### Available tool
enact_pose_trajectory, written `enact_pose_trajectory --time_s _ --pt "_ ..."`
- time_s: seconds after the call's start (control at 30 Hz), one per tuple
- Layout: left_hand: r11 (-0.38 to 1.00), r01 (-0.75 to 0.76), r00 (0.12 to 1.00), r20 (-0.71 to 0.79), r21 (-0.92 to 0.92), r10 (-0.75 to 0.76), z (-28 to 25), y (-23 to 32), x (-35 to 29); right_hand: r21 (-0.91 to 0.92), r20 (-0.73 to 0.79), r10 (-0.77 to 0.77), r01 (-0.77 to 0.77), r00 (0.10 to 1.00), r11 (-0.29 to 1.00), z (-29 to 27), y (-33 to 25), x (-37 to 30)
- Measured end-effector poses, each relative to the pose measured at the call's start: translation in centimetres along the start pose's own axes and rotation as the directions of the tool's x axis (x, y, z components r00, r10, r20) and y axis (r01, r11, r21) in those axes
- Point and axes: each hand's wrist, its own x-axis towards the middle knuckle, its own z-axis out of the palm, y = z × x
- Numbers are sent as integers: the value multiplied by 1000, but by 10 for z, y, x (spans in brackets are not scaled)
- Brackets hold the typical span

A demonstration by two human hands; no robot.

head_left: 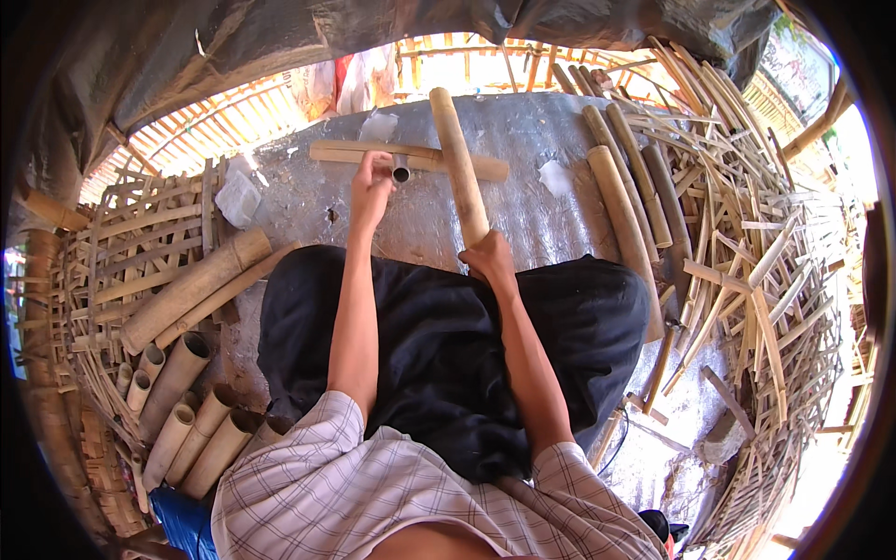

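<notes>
My right hand (489, 254) is wrapped round the lower end of a bamboo pole (454, 149). The pole slants up and away from my lap. To its left, my left hand (371, 183) has its fingers closed at a short tube (400, 175) with a dark round opening facing me. Much of the tube is hidden by those fingers. A long piece of bamboo (331, 151) lies crosswise on the grey sheet (373, 224), passing behind the left hand and the pole. My legs in black cloth (420, 317) are folded below both forearms.
Bamboo poles (621, 196) lie at the right, beside a large heap of split bamboo strips (756, 271). On the left are a woven bamboo panel (140, 247), a thick pole (201, 289) and several cut bamboo tubes (201, 434). A crumpled clear plastic bag (238, 198) lies near the panel.
</notes>
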Motion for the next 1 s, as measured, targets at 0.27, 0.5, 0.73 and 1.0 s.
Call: enact_pose_trajectory --time_s 0.27,0.5,0.73,1.0 --pt "725 -525 818 499 446 286 22 3 12 180 94 18 -35 995 983 -7 -13 -4" --pt "862 -278 952 241 425 188 50 -9 52 420 -63 -191 199 980 885 -40 -49 -9" --pt "923 -126 992 27 364 124 61 -20 85 168 -465 -464 590 754 790 -133 -141 -31" --pt "974 -75 997 -5 216 78 58 -33 119 -15 -218 -156 156 963 988 -4 -20 14"
